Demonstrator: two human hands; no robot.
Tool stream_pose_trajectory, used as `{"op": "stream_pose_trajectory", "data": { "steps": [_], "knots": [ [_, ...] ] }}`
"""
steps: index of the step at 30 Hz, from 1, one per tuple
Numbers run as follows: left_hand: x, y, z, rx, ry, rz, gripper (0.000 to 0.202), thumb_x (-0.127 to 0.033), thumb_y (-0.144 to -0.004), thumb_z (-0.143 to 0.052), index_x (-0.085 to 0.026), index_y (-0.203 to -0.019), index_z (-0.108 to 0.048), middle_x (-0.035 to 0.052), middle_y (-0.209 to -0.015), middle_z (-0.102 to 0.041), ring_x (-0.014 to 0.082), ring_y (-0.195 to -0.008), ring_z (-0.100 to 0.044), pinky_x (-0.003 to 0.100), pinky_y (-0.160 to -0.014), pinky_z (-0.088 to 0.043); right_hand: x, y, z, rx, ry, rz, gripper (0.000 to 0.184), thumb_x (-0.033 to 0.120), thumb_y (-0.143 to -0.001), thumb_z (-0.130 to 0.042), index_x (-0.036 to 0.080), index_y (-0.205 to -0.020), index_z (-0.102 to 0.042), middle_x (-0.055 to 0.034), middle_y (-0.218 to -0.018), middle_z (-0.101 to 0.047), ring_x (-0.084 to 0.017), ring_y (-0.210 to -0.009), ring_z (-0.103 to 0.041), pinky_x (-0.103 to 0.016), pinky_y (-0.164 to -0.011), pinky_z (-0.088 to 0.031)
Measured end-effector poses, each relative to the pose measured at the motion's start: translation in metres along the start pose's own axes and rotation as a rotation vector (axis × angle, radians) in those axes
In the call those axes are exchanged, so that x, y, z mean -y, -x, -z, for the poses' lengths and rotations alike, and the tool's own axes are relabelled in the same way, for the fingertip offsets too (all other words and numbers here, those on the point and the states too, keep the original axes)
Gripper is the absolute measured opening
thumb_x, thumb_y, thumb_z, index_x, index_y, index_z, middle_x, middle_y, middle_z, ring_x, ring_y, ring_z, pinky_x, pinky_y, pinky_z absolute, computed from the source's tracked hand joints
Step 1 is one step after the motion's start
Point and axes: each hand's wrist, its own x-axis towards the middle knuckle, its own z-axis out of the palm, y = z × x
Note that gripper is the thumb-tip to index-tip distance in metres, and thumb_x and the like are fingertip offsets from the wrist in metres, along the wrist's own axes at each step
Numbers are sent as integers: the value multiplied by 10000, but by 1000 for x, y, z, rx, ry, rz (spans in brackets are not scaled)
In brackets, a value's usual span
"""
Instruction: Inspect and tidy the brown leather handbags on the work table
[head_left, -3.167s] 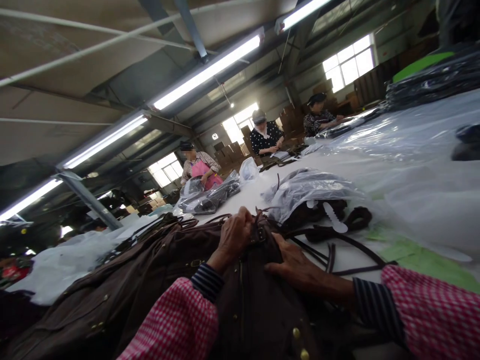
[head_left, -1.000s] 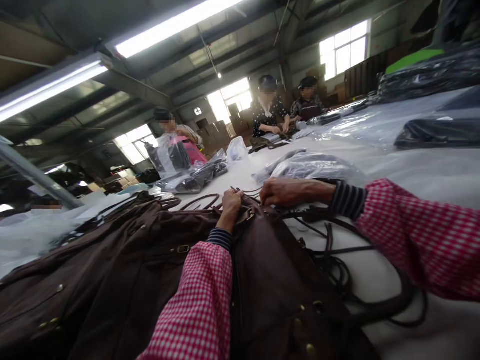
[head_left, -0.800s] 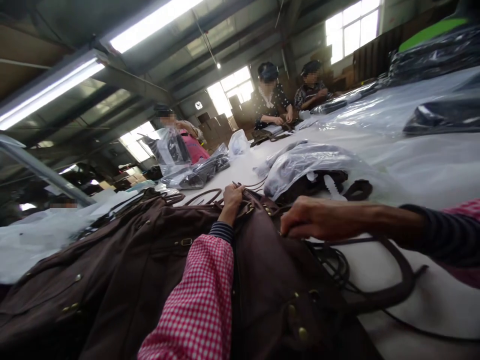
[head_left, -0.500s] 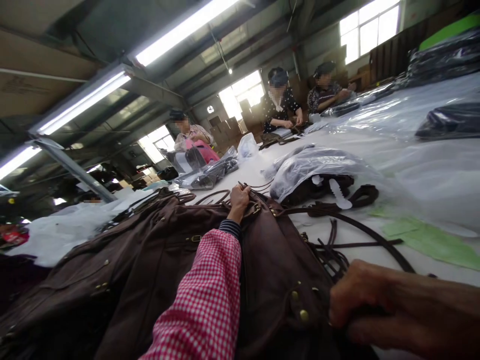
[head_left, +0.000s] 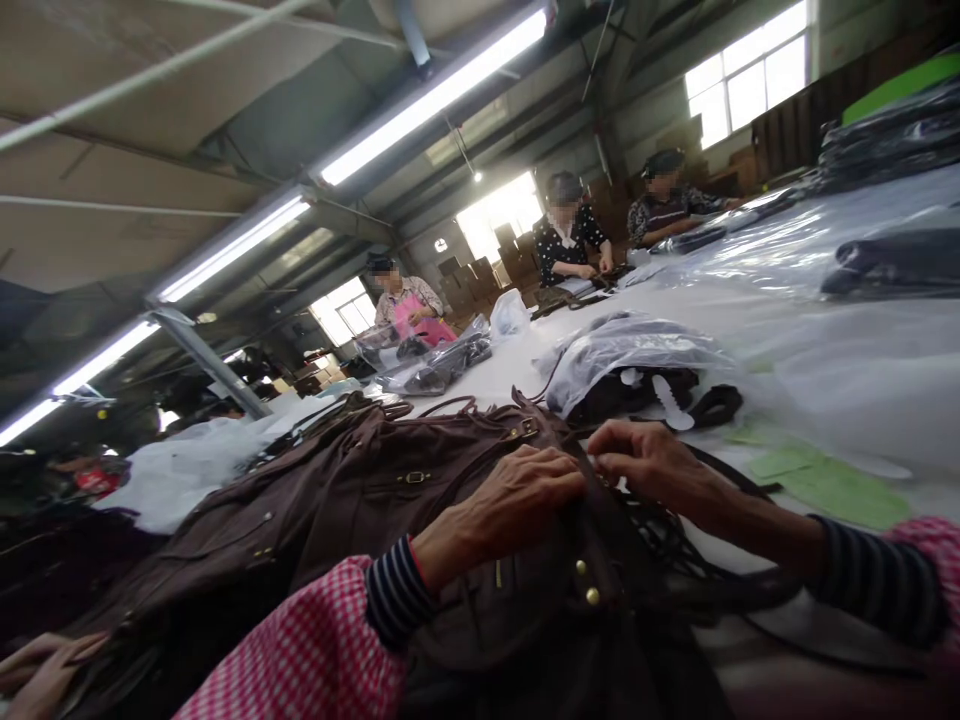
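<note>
A dark brown, soft, brass-studded bag (head_left: 480, 610) is lying before you on the white tabletop (head_left: 506, 380), its flat dark brown strap (head_left: 596, 530) running lengthwise away from you, slanting left. Your left hand (head_left: 514, 500) is resting bunched fingers on the strap; your right hand (head_left: 649, 465) is holding thumb and forefinger close together beside it (what either is pinching, I cannot tell). Beyond, a dark bundle in clear plastic (head_left: 630, 345) is lying.
</note>
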Motion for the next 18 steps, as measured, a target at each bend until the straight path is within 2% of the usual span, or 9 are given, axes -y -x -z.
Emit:
{"op": "stream_pose_trajectory", "data": {
  "steps": [2,4,7,9,12,14,18],
  "knots": [
    [4,3,0,-52,-83,30,307,-49,-901,-484,-213,-1105,-645,64,-1157,-719,186,-1098,-648,327,-988,-470,-2,-8,-10,4,45,139,132,231,-811,-587,168,-881,-680,-21,-831,-684,-177,-787,-604,-297,-722,-458],
    [10,6,4,-95,-162,27,242,-61,-893,-480,-203,-980,-656,66,-1040,-730,190,-1044,-659,342,-978,-470,-8,-9,-21,88,171,344,130,201,-853,-545,177,-895,-666,-45,-909,-687,-204,-895,-600,-342,-827,-460],
    [16,11,13,-152,-223,18,188,-85,-881,-486,-201,-857,-631,60,-925,-718,197,-992,-659,365,-977,-468,-21,-4,-30,222,372,607,138,205,-921,-507,187,-962,-637,-76,-980,-662,-233,-960,-557,-398,-891,-451],
    [17,15,18,-177,-221,9,179,-95,-883,-483,-202,-880,-627,58,-938,-717,204,-1007,-649,372,-969,-470,-28,-1,-31,204,409,626,130,199,-936,-500,188,-1019,-600,-90,-1016,-640,-239,-971,-545,-409,-892,-458],
    [18,20,20,-148,-211,-5,188,-102,-905,-464,-197,-961,-617,71,-1030,-715,220,-1066,-630,372,-942,-480,-30,0,-28,61,324,500,181,160,-912,-511,192,-1087,-543,-85,-1048,-614,-230,-981,-562,-394,-873,-478],
    [19,22,18,-113,-213,-12,173,-111,-921,-453,-190,-958,-602,89,-1064,-710,233,-1097,-622,377,-951,-480,-26,-2,-25,24,271,475,237,161,-906,-524,193,-1140,-534,-86,-1086,-615,-230,-1017,-569,-400,-903,-481],
    [24,24,16,-89,-122,-26,178,-91,-903,-443,-197,-947,-580,88,-1019,-705,224,-1060,-632,379,-988,-471,-12,-2,-26,158,287,692,328,193,-950,-479,182,-1267,-562,-128,-1280,-594,-257,-1215,-495,-439,-1063,-408]
  ]
}}
